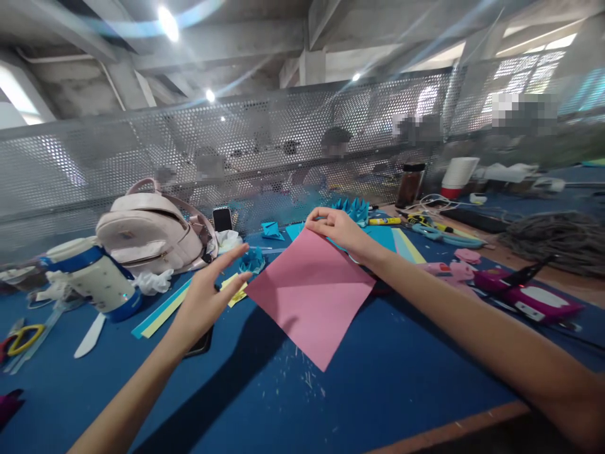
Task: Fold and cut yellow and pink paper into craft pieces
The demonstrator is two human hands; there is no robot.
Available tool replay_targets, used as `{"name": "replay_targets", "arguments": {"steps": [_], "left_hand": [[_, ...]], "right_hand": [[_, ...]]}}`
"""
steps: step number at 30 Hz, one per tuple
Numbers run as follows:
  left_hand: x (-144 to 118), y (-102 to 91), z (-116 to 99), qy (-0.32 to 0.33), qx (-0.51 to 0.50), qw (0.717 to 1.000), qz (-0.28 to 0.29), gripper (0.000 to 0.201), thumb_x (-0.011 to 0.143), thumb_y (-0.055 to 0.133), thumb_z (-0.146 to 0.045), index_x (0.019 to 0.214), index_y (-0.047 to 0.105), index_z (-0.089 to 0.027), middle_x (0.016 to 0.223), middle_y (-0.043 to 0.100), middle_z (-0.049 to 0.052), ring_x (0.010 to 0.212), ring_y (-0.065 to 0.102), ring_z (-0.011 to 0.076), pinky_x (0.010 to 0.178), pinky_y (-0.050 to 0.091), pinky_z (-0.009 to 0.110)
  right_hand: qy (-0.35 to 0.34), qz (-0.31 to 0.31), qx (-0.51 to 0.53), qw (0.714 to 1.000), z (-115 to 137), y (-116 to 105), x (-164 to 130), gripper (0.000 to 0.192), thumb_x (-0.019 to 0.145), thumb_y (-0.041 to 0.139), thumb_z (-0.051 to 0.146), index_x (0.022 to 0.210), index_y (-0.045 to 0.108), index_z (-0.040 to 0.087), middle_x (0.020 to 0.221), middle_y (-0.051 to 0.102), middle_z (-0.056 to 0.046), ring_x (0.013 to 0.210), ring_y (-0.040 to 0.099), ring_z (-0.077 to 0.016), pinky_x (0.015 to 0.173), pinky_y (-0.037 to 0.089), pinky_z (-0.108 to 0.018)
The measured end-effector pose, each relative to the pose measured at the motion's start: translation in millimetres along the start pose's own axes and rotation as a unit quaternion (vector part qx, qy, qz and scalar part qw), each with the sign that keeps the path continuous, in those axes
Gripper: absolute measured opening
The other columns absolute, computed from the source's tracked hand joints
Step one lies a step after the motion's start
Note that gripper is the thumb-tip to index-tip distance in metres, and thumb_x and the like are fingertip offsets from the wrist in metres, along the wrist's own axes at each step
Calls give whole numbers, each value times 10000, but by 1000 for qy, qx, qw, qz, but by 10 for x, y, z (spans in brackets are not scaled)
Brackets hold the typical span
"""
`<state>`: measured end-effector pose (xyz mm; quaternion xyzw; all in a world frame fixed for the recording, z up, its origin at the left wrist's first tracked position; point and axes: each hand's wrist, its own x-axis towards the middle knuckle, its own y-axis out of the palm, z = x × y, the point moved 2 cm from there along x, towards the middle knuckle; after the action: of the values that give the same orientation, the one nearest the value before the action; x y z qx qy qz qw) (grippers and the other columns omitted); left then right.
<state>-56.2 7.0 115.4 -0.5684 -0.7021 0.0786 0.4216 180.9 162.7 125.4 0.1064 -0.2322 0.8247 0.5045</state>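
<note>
- My right hand pinches the top corner of the pink paper sheet, lifted above the blue table.
- My left hand hovers spread and empty, just beside the sheet's left corner.

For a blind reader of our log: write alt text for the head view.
A person's right hand pinches the far corner of a pink paper sheet lifted over a blue table, while the left hand hovers open at its left edge. Around lie a pale backpack, folded blue paper shapes, paper strips and scissors.
</note>
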Motion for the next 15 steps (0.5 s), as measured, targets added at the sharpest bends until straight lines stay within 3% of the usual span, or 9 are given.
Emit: {"name": "replay_targets", "arguments": {"steps": [2,4,7,9,11,15], "left_hand": [[91,179,88,-35,-44,995,84,435,912,542,-434,1282,610,-216,1317,624,77,1220,560,265,1012,430,360],[124,341,157,-35,-68,990,116,381,926,511,-437,1145,687,-180,1151,703,76,1070,632,262,873,484,302],[99,488,211,-33,-67,993,92,447,935,461,-457,823,729,-116,770,710,49,713,629,209,593,431,233],[57,519,192,-35,-67,995,67,459,933,458,-450,793,723,-102,729,693,47,654,589,190,543,377,224],[14,520,129,-34,-72,996,51,421,929,468,-424,874,734,-103,790,708,53,690,592,196,558,377,223],[-34,522,-41,-15,-66,996,49,378,934,468,-378,997,746,-129,817,724,50,700,609,198,579,390,222]], "right_hand": [[-8,-1,5,1000,73,22,-39,330,783,667,496,828,578,181,621,552,28,525,452,-97,510,322,-239],[-14,-2,6,1000,121,7,-72,328,799,651,497,834,571,181,641,547,27,540,460,-99,520,329,-240],[-38,-2,-22,999,177,-78,-109,288,843,613,466,839,572,181,694,571,13,608,512,-120,578,369,-256],[-76,10,-81,994,231,-141,-124,234,852,623,412,837,593,180,777,617,-12,711,565,-148,663,403,-281],[-132,34,-178,975,310,-172,-139,163,842,659,346,857,634,186,870,662,-28,826,593,-176,769,402,-315],[-239,82,-362,897,498,-79,-197,76,849,686,299,846,710,227,904,699,-14,904,581,-203,877,319,-372]]}}
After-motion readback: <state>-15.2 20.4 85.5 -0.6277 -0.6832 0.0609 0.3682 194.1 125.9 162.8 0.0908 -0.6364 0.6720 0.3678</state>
